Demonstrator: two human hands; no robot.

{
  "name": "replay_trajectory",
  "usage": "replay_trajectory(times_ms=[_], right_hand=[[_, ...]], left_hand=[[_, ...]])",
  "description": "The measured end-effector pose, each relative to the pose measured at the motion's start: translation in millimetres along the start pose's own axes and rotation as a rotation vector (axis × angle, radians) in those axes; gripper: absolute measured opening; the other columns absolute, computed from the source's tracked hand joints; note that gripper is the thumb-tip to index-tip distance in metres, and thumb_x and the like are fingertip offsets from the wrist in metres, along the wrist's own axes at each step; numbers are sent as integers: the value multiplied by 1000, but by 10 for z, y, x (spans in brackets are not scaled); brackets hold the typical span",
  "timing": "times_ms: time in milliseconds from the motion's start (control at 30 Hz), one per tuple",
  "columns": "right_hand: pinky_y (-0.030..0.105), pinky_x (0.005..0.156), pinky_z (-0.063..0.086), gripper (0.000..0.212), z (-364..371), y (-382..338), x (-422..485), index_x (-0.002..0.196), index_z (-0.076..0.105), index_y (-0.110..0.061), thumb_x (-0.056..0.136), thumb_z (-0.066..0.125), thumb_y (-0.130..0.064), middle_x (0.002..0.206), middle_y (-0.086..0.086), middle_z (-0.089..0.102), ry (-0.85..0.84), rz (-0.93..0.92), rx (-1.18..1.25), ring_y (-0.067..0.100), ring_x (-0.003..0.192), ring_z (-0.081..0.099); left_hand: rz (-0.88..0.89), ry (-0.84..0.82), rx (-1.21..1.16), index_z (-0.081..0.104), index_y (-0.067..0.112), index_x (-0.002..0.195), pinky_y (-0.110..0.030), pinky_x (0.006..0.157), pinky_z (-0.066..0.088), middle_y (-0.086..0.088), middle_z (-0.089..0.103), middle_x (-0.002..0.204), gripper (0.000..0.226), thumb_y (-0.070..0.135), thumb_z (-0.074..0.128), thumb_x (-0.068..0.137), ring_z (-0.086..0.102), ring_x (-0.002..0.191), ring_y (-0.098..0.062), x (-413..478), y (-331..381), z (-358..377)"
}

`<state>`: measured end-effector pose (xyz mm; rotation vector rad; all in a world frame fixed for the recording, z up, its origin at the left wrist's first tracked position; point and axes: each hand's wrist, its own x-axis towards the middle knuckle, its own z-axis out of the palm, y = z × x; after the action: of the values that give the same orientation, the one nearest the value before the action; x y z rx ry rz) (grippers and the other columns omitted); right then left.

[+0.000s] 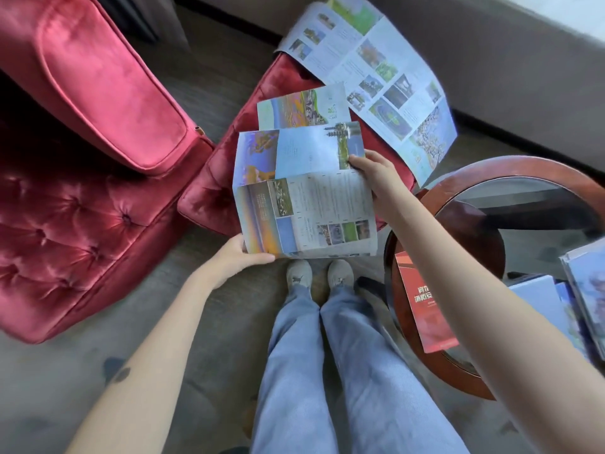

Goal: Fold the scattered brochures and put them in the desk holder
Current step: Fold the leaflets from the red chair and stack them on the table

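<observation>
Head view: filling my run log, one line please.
phase: folding | brochure: part-open, midair | left hand: grips bottom | right hand: pinches right edge

Armchair (pixel 82 191) left, footstool (pixel 209 188) ahead beneath a brochure (pixel 386 77), table (pixel 510 168) right, pamphlet (pixel 422 306) on it.

Red velvet armchair (pixel 82 208) sitting at L, seat button-tufted, padded arm (pixel 108 83) running diag. toward ctr. Matching red ottoman (pixel 209 188) standing just beside it, mid-frame. Round table w/ dark wood rim (pixel 510 165) & glass top occupying R side, dark shapes showing thru glass. Grey-brown carpet (pixel 209 322) lying under all furn. Beige wall (pixel 507 70) running across top R. Bright daylight (pixel 576 11) coming in at top R corner; cannot tell if window. Velvet catching soft sheen.
</observation>
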<state>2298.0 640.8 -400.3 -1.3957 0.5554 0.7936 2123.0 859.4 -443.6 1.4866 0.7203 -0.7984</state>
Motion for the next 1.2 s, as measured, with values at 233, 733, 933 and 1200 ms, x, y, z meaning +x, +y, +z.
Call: replay_trajectory(times_ms=[233, 733, 933, 1200], right_hand=[[43, 99, 42, 52, -59, 90, 68, 128, 54, -23, 93, 34, -56, 127, 3, 61, -181, 156, -148, 21, 115, 58], [55, 101, 43, 35, -775, 808, -515, 117, 57, -19, 84, 67, -11, 120, 3, 66, -695, 260, -624, 27, 113, 61], [24, 61, 51, 44, -975, 653, -571, 126, 45, -29, 89, 60, -11, 112, 0, 65, -683, 331, -424, 16, 80, 63], [42, 104, 40, 41, -1158, 693, -545, 123, 49, -15, 87, 60, -2, 107, 1, 69, -616, 314, -389, 21, 104, 62]], left_hand=[[16, 162, -310, 61, 12, 111, -33, 85, 53, -5, 72, 100, 25, 11, 62, 85, 64, 100, -25, -264, 93, -143], [-55, 511, -582, 48, 15, 134, -46, 111, 32, -7, 51, 138, 46, 21, 60, 89, 46, 129, -23, 42, 470, -333], [-9, 583, -534, 42, 18, 139, -33, 110, 31, 0, 49, 139, 49, 13, 55, 92, 42, 131, -17, 44, 421, -218], [-188, 490, -631, 62, 15, 94, -24, 52, 52, 1, 69, 69, 9, 15, 53, 91, 66, 64, -12, -25, 300, -60]])
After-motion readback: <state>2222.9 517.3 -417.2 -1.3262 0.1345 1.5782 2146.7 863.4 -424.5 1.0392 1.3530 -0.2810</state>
